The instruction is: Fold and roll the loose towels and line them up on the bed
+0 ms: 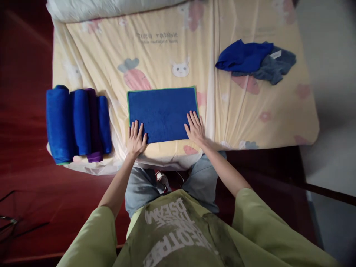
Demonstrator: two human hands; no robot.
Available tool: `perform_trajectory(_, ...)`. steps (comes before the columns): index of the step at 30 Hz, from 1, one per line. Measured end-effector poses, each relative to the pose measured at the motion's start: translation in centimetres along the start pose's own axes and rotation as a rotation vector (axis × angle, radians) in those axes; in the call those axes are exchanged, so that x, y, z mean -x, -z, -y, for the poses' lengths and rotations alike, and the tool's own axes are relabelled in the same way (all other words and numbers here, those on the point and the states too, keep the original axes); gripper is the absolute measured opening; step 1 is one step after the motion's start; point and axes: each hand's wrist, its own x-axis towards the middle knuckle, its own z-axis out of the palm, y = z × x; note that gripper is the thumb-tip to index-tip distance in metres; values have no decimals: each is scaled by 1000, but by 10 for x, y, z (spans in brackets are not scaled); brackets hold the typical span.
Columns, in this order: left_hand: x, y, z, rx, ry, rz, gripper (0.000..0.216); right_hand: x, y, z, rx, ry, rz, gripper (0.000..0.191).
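Note:
A blue towel with a green edge (162, 111) lies folded flat on the yellow cartoon-print bed sheet (222, 107) near the bed's front edge. My left hand (136, 139) rests flat on the towel's near left corner, fingers stretched out. My right hand (195, 128) lies flat on the near right corner, fingers spread. Neither hand holds anything.
Several rolled towels (78, 124), blue and one purple, lie side by side at the bed's left front corner. A loose pile of blue and grey cloths (254, 61) sits at the back right. Dark red floor (25, 129) lies to the left; a pale floor to the right.

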Motion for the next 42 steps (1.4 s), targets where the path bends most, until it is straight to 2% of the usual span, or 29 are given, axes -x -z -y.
perform_trajectory(4,0,4,-1,1,-31,-23,64,-2,1,4,-16,19,-51,62)
perform_trajectory(7,11,13,-4,7,-56,-40,65,7,9,5,-69,39,-87,60)
perform_trajectory(10,31,24,1,20,-136,-19,65,31,20,-4,-141,129,-96,57)
perform_trajectory(13,48,31,13,47,-238,44,62,60,27,-24,-188,236,-83,54)
perform_trajectory(15,54,31,20,82,-261,39,58,75,27,-39,-205,252,-95,52)
perform_trajectory(19,54,22,25,145,-150,-117,50,86,18,-57,-210,182,-218,47)
perform_trajectory(23,52,12,23,193,-74,-243,49,87,11,-58,-210,158,-280,42)
perform_trajectory(30,55,3,30,283,-29,-336,39,87,10,-55,-192,168,-200,38)
perform_trajectory(37,53,-2,30,322,-20,-434,28,71,13,-55,-127,183,-161,39)
perform_trajectory(42,53,0,27,365,38,-414,27,60,13,-50,-158,189,-144,42)
